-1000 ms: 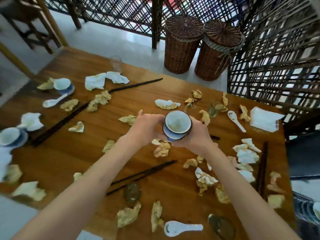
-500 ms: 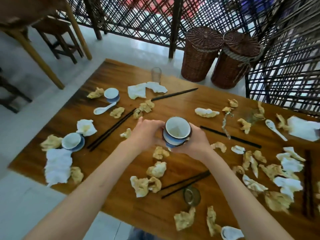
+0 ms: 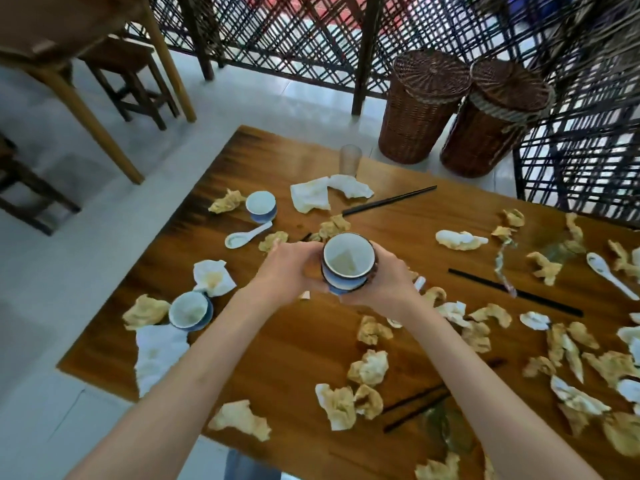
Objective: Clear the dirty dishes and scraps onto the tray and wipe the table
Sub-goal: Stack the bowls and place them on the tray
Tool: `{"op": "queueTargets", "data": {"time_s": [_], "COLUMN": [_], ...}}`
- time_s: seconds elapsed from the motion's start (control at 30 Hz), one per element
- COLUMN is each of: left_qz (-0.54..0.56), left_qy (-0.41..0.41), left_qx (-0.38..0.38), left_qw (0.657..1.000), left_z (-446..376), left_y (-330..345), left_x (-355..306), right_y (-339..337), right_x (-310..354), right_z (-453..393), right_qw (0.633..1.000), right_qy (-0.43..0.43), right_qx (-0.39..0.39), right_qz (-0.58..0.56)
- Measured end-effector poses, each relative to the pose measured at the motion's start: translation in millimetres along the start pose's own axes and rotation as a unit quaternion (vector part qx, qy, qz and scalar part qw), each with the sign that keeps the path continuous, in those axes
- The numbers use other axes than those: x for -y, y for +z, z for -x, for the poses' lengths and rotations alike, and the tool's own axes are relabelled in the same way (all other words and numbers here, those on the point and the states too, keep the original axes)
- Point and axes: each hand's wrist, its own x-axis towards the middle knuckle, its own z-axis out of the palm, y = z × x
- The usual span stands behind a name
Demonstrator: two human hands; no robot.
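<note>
Stacked blue-and-white ceramic cups sit cradled above the brown wooden table, left hand clasping at nine o'clock, right hand curled round at three; crumpled napkins lie at twelve.

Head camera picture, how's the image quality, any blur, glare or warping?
Head view: wide-angle warping bends the table edges and lattice screen; the held cup is fairly sharp, the scraps at the right edge smear with blur; daylight glare washes the floor pale.
</note>
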Motion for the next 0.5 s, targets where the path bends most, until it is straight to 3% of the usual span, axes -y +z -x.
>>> {"op": "queueTargets", "data": {"time_s": [0.37,0.5], "left_qz": [-0.054,-0.025], "left_qy": [0.073,0.007], "left_qx": [0.117,0.127], "left_qw": [0.989,0.992], "left_z": [-64.6,-97.3], "left_y": [-61.6,-72.2], "left_x": [89.2,126.3], "right_y": [76.1,87.3], "right_x": [40.1,50.3], "right_z": [-53.2,-67.3], "right_qw": [0.989,0.983], "right_qy": [0.099,0.118], "right_qx": [-0.077,-0.097], "right_qz": [-0.072,-0.106]}}
